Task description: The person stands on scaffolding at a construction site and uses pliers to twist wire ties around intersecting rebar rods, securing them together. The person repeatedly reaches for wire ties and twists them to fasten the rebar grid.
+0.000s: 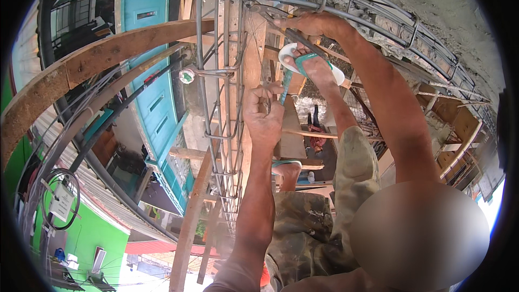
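Several stirrups (220, 137) already ring the rebar cage (200, 38); beside it, your right hand (319, 24) grips a dark long-handled tool (296, 36), your left hand (263, 111) a teal strip (286, 84); what remains looks unclear.

Long wooden board (253, 57)
A tied rebar cage (217, 72) is running along its left side, overlapping its edge; whether it is resting there is unclear.

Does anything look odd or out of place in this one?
Yes, the footwear: a white flip-flop with a green strap on the foot below the right hand, above open gaps between wooden beams. Loose sandals look like doubtful footing there.
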Available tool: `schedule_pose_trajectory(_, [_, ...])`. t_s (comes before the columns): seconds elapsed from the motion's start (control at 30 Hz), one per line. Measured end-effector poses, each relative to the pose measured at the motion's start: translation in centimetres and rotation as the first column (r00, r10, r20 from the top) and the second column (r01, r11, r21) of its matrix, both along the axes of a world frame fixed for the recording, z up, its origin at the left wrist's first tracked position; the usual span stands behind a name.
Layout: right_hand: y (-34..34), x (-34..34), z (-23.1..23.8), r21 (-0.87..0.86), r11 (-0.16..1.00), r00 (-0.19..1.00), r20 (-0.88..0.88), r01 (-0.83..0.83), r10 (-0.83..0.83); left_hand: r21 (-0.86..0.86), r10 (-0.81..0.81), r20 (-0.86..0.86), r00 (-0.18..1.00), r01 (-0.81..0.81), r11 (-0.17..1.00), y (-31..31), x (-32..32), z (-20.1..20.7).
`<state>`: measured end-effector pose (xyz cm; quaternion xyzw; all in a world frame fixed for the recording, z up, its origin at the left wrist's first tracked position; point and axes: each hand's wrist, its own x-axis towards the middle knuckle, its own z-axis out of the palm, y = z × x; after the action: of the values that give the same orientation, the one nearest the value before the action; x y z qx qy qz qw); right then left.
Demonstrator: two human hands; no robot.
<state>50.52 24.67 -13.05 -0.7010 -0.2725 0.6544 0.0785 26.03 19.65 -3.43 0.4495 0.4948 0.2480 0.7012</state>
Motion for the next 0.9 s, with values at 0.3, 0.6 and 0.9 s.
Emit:
schedule_pose_trajectory(0.3, [-0.2,-0.9,1.1,0.058,0.998,1.000,0.024,0.013,-0.015,-0.552,-0.084,0.002,0.996,0.071,0.831,-8.9,-3.2,-3.0])
schedule_pose_trajectory(0.6, [-0.5,-5.2,2.9,-0.065,0.933,0.855,-0.382,0.355,-0.352,-0.014,-0.403,-0.647,0.647,0.518,0.855,-11.4,-2.5,-9.7])
schedule_pose_trajectory(0.9, [-1.1,-2.3,1.2,-0.200,0.922,0.754,-0.531,0.332,-0.386,-0.658,-0.005,0.403,0.915,0.293,0.694,-6.9,-2.1,-8.9])
